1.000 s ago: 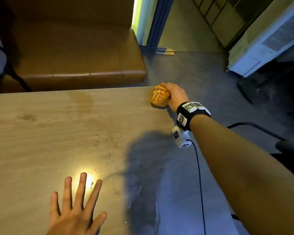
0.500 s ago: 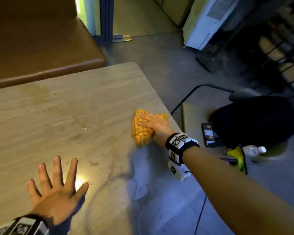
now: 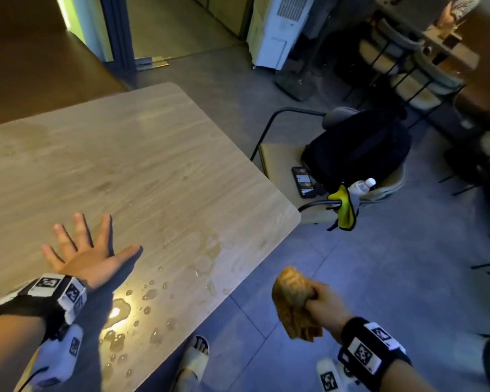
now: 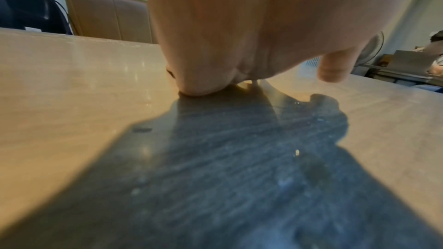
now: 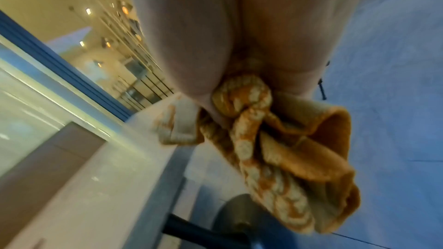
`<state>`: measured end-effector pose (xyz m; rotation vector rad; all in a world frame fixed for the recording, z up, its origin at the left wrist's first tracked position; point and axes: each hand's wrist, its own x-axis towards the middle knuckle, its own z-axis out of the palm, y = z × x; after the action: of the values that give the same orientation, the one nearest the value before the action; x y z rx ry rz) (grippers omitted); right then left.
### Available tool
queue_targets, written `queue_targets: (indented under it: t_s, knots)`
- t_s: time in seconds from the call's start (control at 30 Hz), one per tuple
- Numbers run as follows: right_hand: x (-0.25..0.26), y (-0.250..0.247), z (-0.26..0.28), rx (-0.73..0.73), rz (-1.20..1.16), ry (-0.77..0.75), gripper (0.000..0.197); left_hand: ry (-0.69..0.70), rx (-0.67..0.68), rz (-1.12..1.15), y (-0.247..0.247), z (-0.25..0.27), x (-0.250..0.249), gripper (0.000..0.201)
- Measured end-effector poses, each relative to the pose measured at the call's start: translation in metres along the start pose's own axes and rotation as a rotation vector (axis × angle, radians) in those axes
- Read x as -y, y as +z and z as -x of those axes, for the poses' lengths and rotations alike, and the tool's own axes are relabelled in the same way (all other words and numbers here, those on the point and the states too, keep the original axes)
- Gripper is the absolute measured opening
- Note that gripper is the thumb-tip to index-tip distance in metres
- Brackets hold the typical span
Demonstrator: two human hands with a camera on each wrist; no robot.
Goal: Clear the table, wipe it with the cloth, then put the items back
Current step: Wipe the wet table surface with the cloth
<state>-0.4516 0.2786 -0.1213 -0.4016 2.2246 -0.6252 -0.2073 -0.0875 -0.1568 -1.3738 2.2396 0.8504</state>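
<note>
A: status on the hands?

B: left hand [image 3: 88,256] flat on the wooden table [image 3: 142,165], fingers straight and spread, nothing in it. Left wrist view shows the heel of the palm touching the top. Right hand [image 3: 321,299] is off the table, past its near right edge, above the grey floor tiles [image 3: 351,264], fingers curled around the orange cloth [image 3: 293,302].

A: cloth detail?

B: bunched, orange with a pale woven pattern, folds hanging below the fist in the right wrist view. Not touching the table.

A: table surface?

B: water droplets and a small puddle [image 3: 119,309] near the front edge, beside the left wrist. Light glare in the puddle.

A: where are the cleared items?

B: on the chair [image 3: 277,162] right of the table: smartphone [image 3: 303,182], screen lit, text too small to read; clear plastic bottle [image 3: 361,185] with white cap; black backpack [image 3: 359,148]. Yellow cloth [image 3: 344,210] draped over the chair's front rail.

A: any readable labels?

B: none. Only black-and-white square markers on both wristbands [image 3: 368,349].
</note>
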Motion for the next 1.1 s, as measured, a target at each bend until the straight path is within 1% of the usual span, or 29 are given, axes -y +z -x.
queue_targets:
  t_s: [0.07, 0.1, 0.13, 0.17, 0.2, 0.23, 0.3, 0.33, 0.37, 0.43, 0.47, 0.53, 0.57, 0.6, 0.63, 0.67, 0.7, 0.73, 0.77, 0.8, 0.83, 0.87, 0.9, 0.93, 0.97, 1.0, 1.03, 1.07, 1.1]
  knots:
    - [0.013, -0.004, -0.008, -0.160, -0.176, -0.005, 0.010, 0.013, 0.018, 0.013, -0.005, 0.003, 0.001, 0.112]
    - [0.022, -0.004, -0.015, -0.241, -0.231, -0.031, 0.015, 0.033, 0.035, 0.031, -0.009, 0.005, 0.004, 0.116]
    - [0.036, -0.005, -0.025, -0.318, -0.227, -0.057, 0.018, 0.058, 0.040, 0.057, -0.013, 0.005, 0.009, 0.120]
    - [0.052, -0.004, -0.031, -0.375, -0.152, -0.091, 0.018, 0.077, 0.036, 0.070, -0.017, 0.004, 0.015, 0.125]
    - [0.067, 0.001, -0.040, -0.417, -0.013, -0.131, 0.024, 0.087, 0.019, 0.069, -0.023, 0.004, 0.022, 0.126]
    - [0.082, 0.009, -0.051, -0.413, 0.148, -0.183, 0.037, 0.088, -0.012, 0.036, -0.027, 0.005, 0.029, 0.121]
    - [0.105, 0.038, -0.076, -0.231, 0.443, -0.251, 0.067, 0.052, -0.059, -0.088, -0.029, 0.005, 0.047, 0.103]
    - [0.108, 0.057, -0.090, -0.146, 0.546, -0.253, 0.076, 0.036, -0.053, -0.129, -0.028, 0.004, 0.057, 0.099]
    - [0.112, 0.076, -0.096, -0.110, 0.622, -0.244, 0.080, 0.025, -0.034, -0.151, -0.024, 0.001, 0.065, 0.100]
    - [0.111, 0.105, -0.093, -0.132, 0.669, -0.276, 0.079, 0.022, -0.032, -0.171, -0.015, -0.004, 0.077, 0.102]
    - [0.106, 0.119, -0.080, -0.151, 0.699, -0.378, 0.076, 0.022, -0.042, -0.169, -0.011, -0.005, 0.081, 0.101]
    - [0.093, 0.144, -0.040, -0.098, 0.814, -0.732, 0.067, 0.016, -0.038, -0.144, -0.011, -0.007, 0.084, 0.096]
    - [0.080, 0.153, -0.022, -0.035, 0.869, -0.902, 0.061, 0.022, -0.022, -0.132, -0.012, -0.008, 0.086, 0.092]
    - [0.070, 0.153, -0.013, 0.044, 0.910, -1.013, 0.059, 0.036, -0.009, -0.117, -0.013, -0.010, 0.087, 0.088]
    - [0.064, 0.144, -0.015, 0.115, 0.946, -1.087, 0.059, 0.054, 0.002, -0.090, -0.014, -0.012, 0.091, 0.082]
    - [0.059, 0.134, -0.027, 0.126, 0.965, -1.136, 0.060, 0.082, 0.000, -0.044, -0.014, -0.014, 0.096, 0.075]
    - [0.058, 0.123, -0.043, 0.076, 0.987, -1.116, 0.061, 0.117, -0.023, 0.016, -0.014, -0.014, 0.100, 0.070]
    - [0.063, 0.116, -0.060, -0.022, 0.969, -1.003, 0.063, 0.159, -0.073, 0.065, -0.015, -0.014, 0.106, 0.069]
    - [0.076, 0.112, -0.074, -0.146, 0.907, -0.803, 0.064, 0.198, -0.136, 0.090, -0.017, -0.016, 0.113, 0.073]
    - [0.092, 0.117, -0.080, -0.233, 0.833, -0.611, 0.065, 0.237, -0.182, 0.094, -0.020, -0.021, 0.123, 0.080]
    - [0.108, 0.132, -0.078, -0.282, 0.775, -0.494, 0.065, 0.262, -0.207, 0.081, -0.027, -0.025, 0.129, 0.086]
    - [0.121, 0.152, -0.069, -0.299, 0.756, -0.480, 0.065, 0.254, -0.223, 0.056, -0.034, -0.030, 0.135, 0.089]
    - [0.127, 0.175, -0.053, -0.249, 0.780, -0.565, 0.064, 0.210, -0.233, 0.000, -0.040, -0.033, 0.138, 0.088]
    - [0.128, 0.193, -0.034, -0.149, 0.835, -0.730, 0.063, 0.155, -0.265, -0.059, -0.042, -0.035, 0.140, 0.085]
    - [0.124, 0.202, -0.017, 0.000, 0.880, -0.904, 0.063, 0.102, -0.291, -0.095, -0.041, -0.037, 0.142, 0.083]
    - [0.118, 0.199, -0.008, 0.121, 0.921, -1.046, 0.062, 0.062, -0.299, -0.103, -0.037, -0.039, 0.144, 0.084]
    - [0.112, 0.187, -0.012, 0.169, 0.945, -1.158, 0.062, 0.034, -0.273, -0.093, -0.033, -0.041, 0.145, 0.085]
    - [0.105, 0.176, -0.027, 0.156, 0.968, -1.209, 0.061, 0.023, -0.242, -0.084, -0.031, -0.042, 0.145, 0.084]
    - [0.102, 0.163, -0.047, 0.098, 0.980, -1.169, 0.060, 0.013, -0.217, -0.081, -0.030, -0.043, 0.144, 0.083]
